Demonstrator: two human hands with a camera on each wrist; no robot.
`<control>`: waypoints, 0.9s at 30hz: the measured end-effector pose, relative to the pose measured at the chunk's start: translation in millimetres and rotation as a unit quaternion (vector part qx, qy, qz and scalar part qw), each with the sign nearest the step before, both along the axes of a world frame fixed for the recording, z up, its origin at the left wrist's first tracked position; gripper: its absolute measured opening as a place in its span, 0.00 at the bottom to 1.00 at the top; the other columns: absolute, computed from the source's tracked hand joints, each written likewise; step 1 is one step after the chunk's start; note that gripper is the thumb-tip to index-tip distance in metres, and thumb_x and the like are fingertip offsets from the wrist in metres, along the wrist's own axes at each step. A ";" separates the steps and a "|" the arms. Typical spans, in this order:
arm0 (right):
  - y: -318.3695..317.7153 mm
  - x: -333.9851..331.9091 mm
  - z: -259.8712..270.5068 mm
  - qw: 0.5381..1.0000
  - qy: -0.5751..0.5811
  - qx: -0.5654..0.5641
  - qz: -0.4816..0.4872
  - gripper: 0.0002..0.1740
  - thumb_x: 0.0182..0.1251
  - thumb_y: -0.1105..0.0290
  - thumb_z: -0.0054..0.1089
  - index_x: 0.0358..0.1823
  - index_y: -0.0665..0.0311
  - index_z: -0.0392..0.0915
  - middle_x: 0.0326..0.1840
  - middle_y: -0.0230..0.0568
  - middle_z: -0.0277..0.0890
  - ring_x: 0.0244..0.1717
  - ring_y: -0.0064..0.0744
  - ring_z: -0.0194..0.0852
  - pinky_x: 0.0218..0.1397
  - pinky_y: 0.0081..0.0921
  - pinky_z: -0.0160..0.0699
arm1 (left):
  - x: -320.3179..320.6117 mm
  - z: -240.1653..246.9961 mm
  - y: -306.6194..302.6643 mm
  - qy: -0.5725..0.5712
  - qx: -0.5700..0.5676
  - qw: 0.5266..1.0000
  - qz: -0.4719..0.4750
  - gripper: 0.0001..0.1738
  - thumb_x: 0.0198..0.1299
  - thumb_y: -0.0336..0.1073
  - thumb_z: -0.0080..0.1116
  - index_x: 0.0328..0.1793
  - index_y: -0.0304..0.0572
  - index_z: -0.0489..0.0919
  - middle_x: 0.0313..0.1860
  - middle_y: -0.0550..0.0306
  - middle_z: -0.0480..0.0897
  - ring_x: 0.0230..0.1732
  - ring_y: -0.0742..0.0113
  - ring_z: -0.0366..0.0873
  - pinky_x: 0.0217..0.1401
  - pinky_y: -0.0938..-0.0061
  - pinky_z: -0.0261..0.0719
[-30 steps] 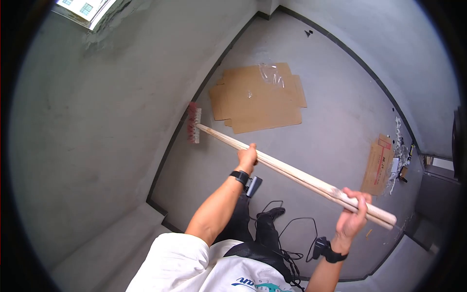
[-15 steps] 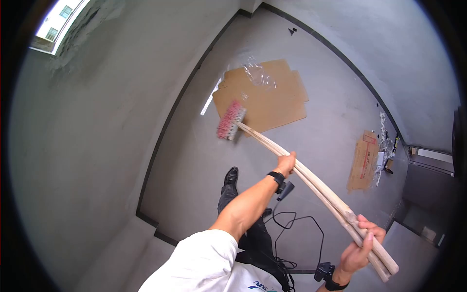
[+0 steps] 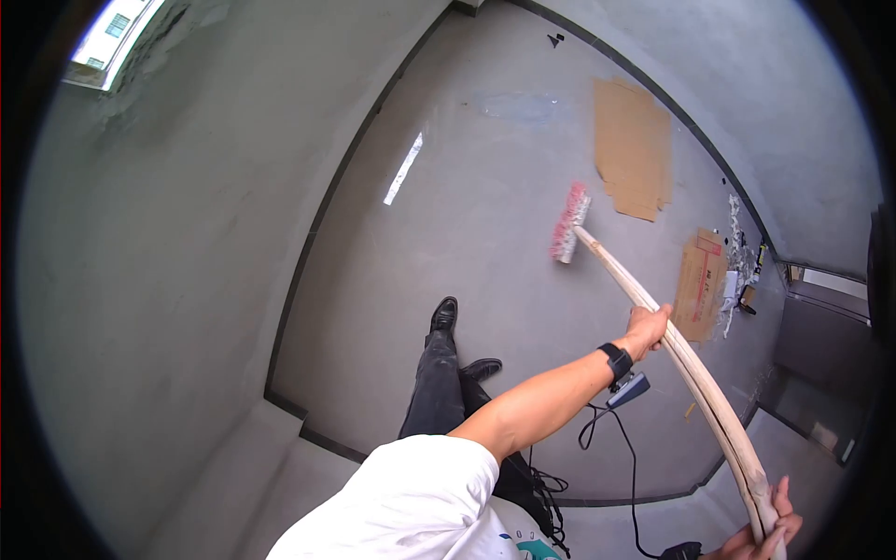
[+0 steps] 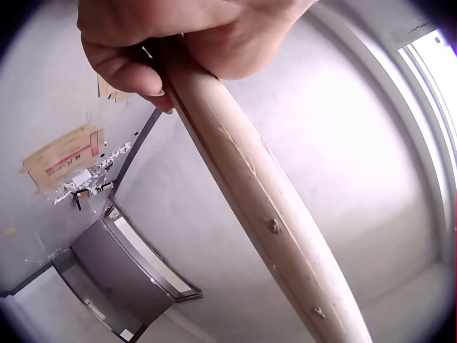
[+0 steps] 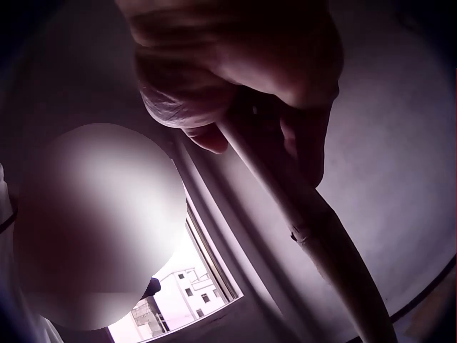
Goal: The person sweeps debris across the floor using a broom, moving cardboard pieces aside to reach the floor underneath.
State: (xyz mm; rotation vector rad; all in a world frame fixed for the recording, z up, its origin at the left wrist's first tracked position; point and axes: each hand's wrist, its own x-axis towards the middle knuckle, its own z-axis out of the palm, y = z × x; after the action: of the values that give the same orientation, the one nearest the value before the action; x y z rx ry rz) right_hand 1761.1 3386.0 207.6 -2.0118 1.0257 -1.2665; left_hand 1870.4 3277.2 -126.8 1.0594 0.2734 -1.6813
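Observation:
A broom head (image 3: 571, 224) with pink and white bristles is low over the floor at mid-room in the head view. From it, two pale wooden poles (image 3: 695, 369) run side by side toward the lower right. My left hand (image 3: 647, 329) grips them partway along; the left wrist view shows its fingers curled round the wood. At the poles' upper end, my right hand (image 3: 773, 525) holds on, partly cut off by the frame's lower edge. A flattened cardboard sheet (image 3: 635, 149) lies beyond the bristles, toward the far right wall.
A printed cardboard piece (image 3: 700, 285) lies by the right wall beside a strip of litter (image 3: 737, 271). Clear plastic film (image 3: 518, 105) is on the far floor. A black cable (image 3: 633, 476) trails near the person's legs, and a shoe (image 3: 445, 315) stands in front.
The broom head has swept from the left wall across the floor to the right. The large cardboard sheet has shifted right, leaving the plastic film behind. Both hands have moved right, still gripping the poles.

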 end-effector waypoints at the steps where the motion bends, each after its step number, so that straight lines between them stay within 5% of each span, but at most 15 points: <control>1: -5.0 -15.9 1.6 1.000 -0.006 0.003 0.003 0.11 0.66 0.67 0.44 0.32 0.70 0.60 0.35 0.70 0.72 0.40 0.65 0.75 0.51 0.55 0.75 | -7.0 2.0 13.6 -0.028 0.028 0.999 0.024 0.23 0.54 0.46 0.56 0.29 0.27 0.70 0.20 0.51 0.75 0.15 0.68 0.72 0.10 0.76 0.68; 3: -9.0 -56.2 0.4 0.996 -0.068 0.062 -0.017 0.12 0.66 0.67 0.43 0.32 0.70 0.60 0.33 0.69 0.72 0.40 0.64 0.75 0.48 0.51 0.78 | -20.9 -5.9 49.9 -0.075 0.081 0.992 0.067 0.24 0.53 0.47 0.59 0.28 0.28 0.70 0.19 0.52 0.75 0.13 0.67 0.71 0.09 0.76 0.69; 5: -17.4 -105.1 -25.8 0.971 -0.055 0.231 0.025 0.09 0.65 0.66 0.42 0.36 0.65 0.62 0.39 0.46 0.71 0.51 0.43 0.70 0.63 0.44 0.60 | -6.9 -24.6 98.1 -0.098 0.105 0.983 0.116 0.21 0.54 0.45 0.60 0.27 0.31 0.71 0.17 0.56 0.73 0.11 0.69 0.69 0.07 0.75 0.65; 8: 3.7 -76.4 -106.4 0.956 -0.077 0.281 0.044 0.09 0.58 0.66 0.46 0.34 0.64 0.62 0.31 0.50 0.75 0.42 0.46 0.76 0.56 0.45 0.68 | 26.0 -85.4 187.3 -0.146 0.205 0.963 0.097 0.20 0.57 0.49 0.57 0.26 0.39 0.71 0.17 0.61 0.69 0.13 0.73 0.66 0.11 0.75 0.66; 12: 73.2 -25.9 -203.8 0.898 -0.130 0.408 0.101 0.07 0.60 0.71 0.46 0.35 0.65 0.62 0.35 0.54 0.76 0.46 0.47 0.76 0.59 0.45 0.67 | 76.1 -168.2 302.9 -0.130 0.291 0.936 0.150 0.22 0.57 0.49 0.57 0.37 0.33 0.71 0.23 0.55 0.73 0.20 0.62 0.74 0.21 0.69 0.73; 14: 101.0 -15.5 -227.9 0.897 -0.090 0.411 0.135 0.06 0.61 0.72 0.44 0.37 0.65 0.61 0.35 0.54 0.76 0.46 0.48 0.75 0.60 0.45 0.65 | 91.6 -192.7 331.5 -0.098 0.333 0.933 0.098 0.14 0.57 0.42 0.52 0.35 0.35 0.72 0.23 0.53 0.76 0.20 0.63 0.76 0.17 0.71 0.71; 17: 103.2 -40.0 -222.0 0.905 -0.096 0.409 0.070 0.06 0.61 0.71 0.44 0.36 0.65 0.61 0.34 0.53 0.76 0.46 0.48 0.75 0.59 0.44 0.66 | 55.8 -218.3 303.9 -0.108 0.304 0.946 -0.007 0.12 0.55 0.39 0.51 0.33 0.37 0.72 0.19 0.57 0.72 0.17 0.67 0.71 0.14 0.72 0.64; 20: 70.8 -68.6 -179.2 0.950 -0.069 0.305 0.016 0.07 0.60 0.71 0.44 0.33 0.69 0.62 0.32 0.56 0.76 0.42 0.48 0.77 0.56 0.45 0.70 | -6.4 -207.6 227.3 -0.084 0.238 0.968 -0.008 0.11 0.58 0.42 0.48 0.30 0.43 0.69 0.17 0.62 0.66 0.15 0.73 0.61 0.12 0.78 0.55; 27: 53.4 -70.0 -65.2 0.984 0.048 0.169 -0.003 0.07 0.61 0.69 0.40 0.33 0.66 0.62 0.34 0.54 0.74 0.45 0.47 0.74 0.60 0.46 0.65 | -75.7 -99.5 83.1 0.028 0.056 0.997 -0.053 0.14 0.54 0.43 0.52 0.32 0.38 0.70 0.18 0.61 0.67 0.12 0.74 0.60 0.10 0.81 0.55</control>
State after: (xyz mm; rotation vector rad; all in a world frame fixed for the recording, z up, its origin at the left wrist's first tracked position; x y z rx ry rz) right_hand 1691.1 3439.4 142.4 -1.8204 1.2026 -0.9306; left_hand 1794.8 3360.3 -226.4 1.1267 0.3579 -1.8100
